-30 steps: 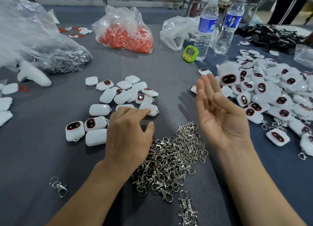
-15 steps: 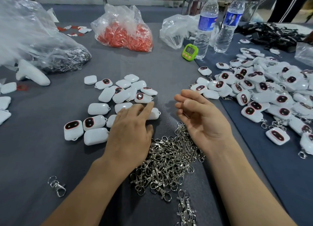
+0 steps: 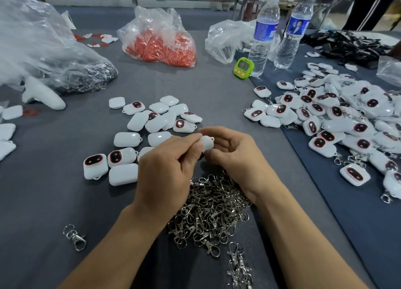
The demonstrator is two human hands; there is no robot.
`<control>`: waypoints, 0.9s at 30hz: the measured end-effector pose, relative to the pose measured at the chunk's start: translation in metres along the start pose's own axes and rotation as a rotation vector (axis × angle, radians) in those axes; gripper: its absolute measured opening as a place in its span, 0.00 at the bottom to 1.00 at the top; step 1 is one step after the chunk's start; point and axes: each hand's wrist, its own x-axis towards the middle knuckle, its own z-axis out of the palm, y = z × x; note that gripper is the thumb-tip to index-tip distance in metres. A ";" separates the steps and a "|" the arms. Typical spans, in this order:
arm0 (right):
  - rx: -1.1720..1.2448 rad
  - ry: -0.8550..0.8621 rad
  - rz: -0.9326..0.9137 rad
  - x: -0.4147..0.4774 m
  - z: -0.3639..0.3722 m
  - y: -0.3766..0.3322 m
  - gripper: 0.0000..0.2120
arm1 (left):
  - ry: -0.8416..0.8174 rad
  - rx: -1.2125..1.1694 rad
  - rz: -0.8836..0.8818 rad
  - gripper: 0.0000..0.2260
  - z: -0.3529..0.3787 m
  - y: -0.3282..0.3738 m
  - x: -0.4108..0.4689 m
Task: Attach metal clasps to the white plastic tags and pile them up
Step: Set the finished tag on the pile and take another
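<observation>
Dozens of loose clasps [image 3: 208, 212] lie nearest on the worktop [image 3: 43, 202]. Above them, left hand [image 3: 165, 171] and right hand [image 3: 236, 156] pinch one tag [image 3: 207, 142] between their fingers; probably light, stiff, slippery, best held by its edges.

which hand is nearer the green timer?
Right. The right hand sits below the green timer, slightly to its left in the view; the left hand lies farther down and left. Both hold one white tag between them.
</observation>
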 end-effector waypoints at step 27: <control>0.064 0.370 0.038 0.000 -0.010 -0.008 0.05 | -0.377 -0.107 -0.285 0.05 0.002 -0.005 0.000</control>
